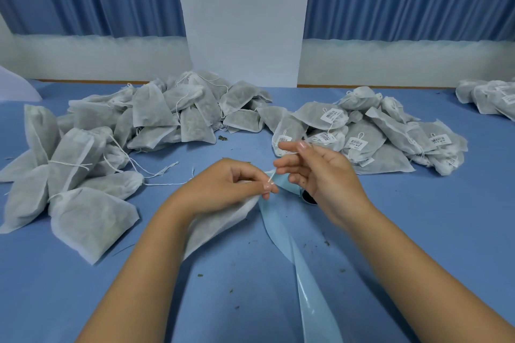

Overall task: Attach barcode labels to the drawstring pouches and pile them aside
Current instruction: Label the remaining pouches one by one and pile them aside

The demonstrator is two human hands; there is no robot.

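Note:
A white drawstring pouch (pixel 223 220) lies on the blue table under my left wrist. My left hand (pixel 228 184) pinches the pouch's neck and its white string (pixel 271 177). My right hand (pixel 315 172) is raised just to the right, fingers loosely spread, with the string's upper end running between its fingers. A light blue strip of label backing (pixel 303 273) trails from under my hands toward the near edge. Unlabelled pouches (pixel 156 117) are heaped at the left and back. Pouches with barcode labels (pixel 370 131) are piled at the right.
A dark label roll (pixel 309 198) peeks out below my right hand. Another heap of labelled pouches (pixel 490 97) sits at the far right edge. Small dried crumbs (pixel 223 138) dot the blue table (pixel 434 231). Blue curtains and a white pillar stand behind.

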